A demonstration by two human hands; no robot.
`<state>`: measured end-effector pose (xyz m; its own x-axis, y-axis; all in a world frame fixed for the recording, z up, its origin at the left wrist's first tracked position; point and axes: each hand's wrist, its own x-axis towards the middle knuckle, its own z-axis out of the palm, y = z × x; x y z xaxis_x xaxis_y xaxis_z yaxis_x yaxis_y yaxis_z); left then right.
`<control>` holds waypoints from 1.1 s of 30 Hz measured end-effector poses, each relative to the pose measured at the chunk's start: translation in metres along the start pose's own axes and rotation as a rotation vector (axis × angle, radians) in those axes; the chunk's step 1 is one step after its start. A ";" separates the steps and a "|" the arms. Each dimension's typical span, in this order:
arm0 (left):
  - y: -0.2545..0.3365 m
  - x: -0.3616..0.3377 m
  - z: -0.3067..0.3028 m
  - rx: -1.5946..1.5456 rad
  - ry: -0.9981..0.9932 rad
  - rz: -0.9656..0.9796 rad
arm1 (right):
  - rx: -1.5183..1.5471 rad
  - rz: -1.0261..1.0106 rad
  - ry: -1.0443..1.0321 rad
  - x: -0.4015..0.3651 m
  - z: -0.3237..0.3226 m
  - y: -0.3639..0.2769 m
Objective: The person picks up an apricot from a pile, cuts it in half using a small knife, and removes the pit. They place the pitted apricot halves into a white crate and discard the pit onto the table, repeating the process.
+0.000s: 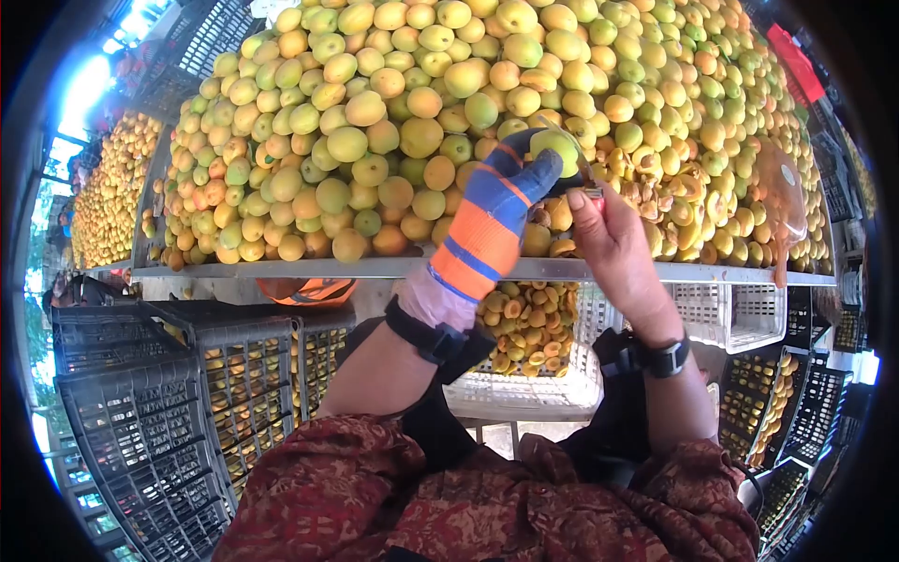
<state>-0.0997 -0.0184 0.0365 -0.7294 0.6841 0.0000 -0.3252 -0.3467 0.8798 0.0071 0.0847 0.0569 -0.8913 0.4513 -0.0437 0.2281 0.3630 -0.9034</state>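
Note:
My left hand (496, 201), in a blue and orange knit glove, is closed around a yellow-green apricot (555, 148). Bare and closed, my right hand (618, 245) grips a small knife (592, 187) with a bit of red at its handle. The thin blade lies along the right side of the apricot; how deep it goes is hidden. Both hands are above the front edge of a table heaped with whole apricots (421, 136). Split apricots (670, 192) lie just right of my hands.
The metal table edge (403, 269) runs across in front of me. Below it, a white crate (524, 398) holds apricot halves (524, 328). Black crates (140, 412) stack at left, others (749, 403) at right. A clear plastic bag (782, 201) lies on the table's right.

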 end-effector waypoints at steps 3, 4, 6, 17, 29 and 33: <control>-0.006 -0.005 0.018 -0.454 0.002 0.000 | 0.000 -0.066 0.056 0.002 0.004 -0.005; -0.005 -0.002 0.016 -0.456 -0.003 -0.001 | -0.062 -0.022 0.061 0.003 0.002 -0.006; -0.002 0.005 0.007 0.004 0.041 -0.003 | -0.054 -0.044 0.059 0.005 -0.003 -0.002; -0.021 0.006 0.008 -0.480 0.012 -0.122 | 0.024 0.131 -0.017 0.004 -0.003 0.005; -0.027 0.010 0.006 -0.539 0.059 -0.146 | 0.096 -0.022 0.054 -0.007 0.017 0.006; -0.027 0.013 0.008 -0.374 0.115 -0.098 | -0.020 -0.045 0.090 0.001 0.009 0.007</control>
<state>-0.0955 0.0051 0.0170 -0.7401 0.6562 -0.1470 -0.5773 -0.5079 0.6393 0.0040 0.0807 0.0467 -0.8621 0.5054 0.0361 0.1973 0.4005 -0.8948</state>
